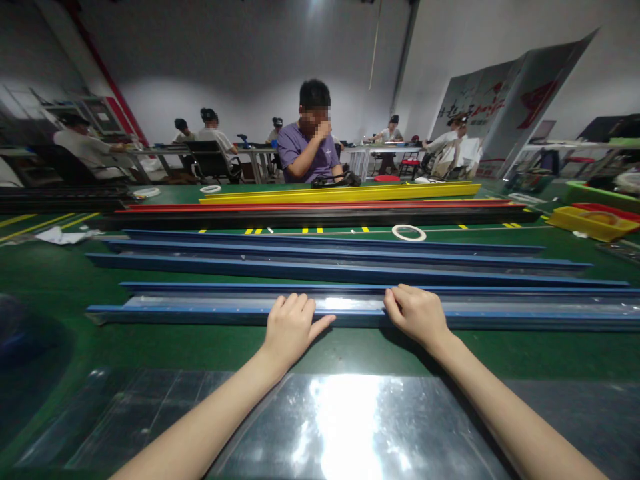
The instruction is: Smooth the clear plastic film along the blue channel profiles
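Two bare hands are seen in the head view, both set on the near blue channel [357, 320], which is laid crosswise on the green tabletop [175, 347]. Over its near wall, the left hand [290, 327] is placed with the fingers curled down and the thumb stretched out sideways toward the right. The right hand [419, 315] is placed well apart from it, farther along the same channel, with the fingers bent and the thumb drawn in close to them. The fingertips of both are hidden, so whether the wall is pinched cannot be told. Beyond this channel, more blue channels [350, 274] are lined up nearly parallel, followed by a black strip [320, 219], a red strip [320, 206] and a yellow strip [340, 195]. A white ring [409, 233] is laid flat between the blue and black lengths. Nearest the camera, the tabletop is covered by a glossy sheet [280, 427], by which bright light is reflected. Across the tabletop, a person in a purple shirt [300, 160] is seated, one hand raised to the face.
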Available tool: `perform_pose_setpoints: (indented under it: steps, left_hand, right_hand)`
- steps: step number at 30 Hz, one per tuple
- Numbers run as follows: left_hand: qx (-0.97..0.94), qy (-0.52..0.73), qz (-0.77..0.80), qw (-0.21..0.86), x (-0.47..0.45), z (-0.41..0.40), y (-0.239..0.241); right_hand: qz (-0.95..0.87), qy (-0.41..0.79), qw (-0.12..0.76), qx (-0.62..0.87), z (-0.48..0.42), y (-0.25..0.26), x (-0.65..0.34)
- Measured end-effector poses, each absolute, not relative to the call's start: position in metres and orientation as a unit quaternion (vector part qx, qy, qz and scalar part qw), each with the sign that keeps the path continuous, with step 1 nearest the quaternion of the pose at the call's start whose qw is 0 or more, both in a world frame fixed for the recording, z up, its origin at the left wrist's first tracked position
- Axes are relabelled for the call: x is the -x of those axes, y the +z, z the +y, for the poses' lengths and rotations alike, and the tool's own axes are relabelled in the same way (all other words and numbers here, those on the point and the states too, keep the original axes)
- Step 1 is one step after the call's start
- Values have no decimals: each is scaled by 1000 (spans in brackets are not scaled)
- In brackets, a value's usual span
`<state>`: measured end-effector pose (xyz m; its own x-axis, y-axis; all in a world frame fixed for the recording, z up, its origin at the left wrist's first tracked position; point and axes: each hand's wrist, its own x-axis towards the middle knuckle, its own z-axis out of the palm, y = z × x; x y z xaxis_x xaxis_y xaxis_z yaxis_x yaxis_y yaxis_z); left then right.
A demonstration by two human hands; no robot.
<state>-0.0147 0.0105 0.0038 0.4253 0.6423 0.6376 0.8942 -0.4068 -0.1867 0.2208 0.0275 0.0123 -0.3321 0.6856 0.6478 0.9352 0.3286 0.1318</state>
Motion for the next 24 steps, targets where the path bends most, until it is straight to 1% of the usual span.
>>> perform_pose_setpoints:
  steps: [12,18,24]
  left_hand:
    - [802,-233,-493,242,13,10,4]
    - [807,-259,-489,209,13,10,4]
    - [809,-272,-481,200,13,10,5]
  right_hand:
    - [-779,-248,247,520,28,13,-221]
    - [-779,-243,244,525,27,13,-220]
    - [-781,-232,235,531,27,14,-219]
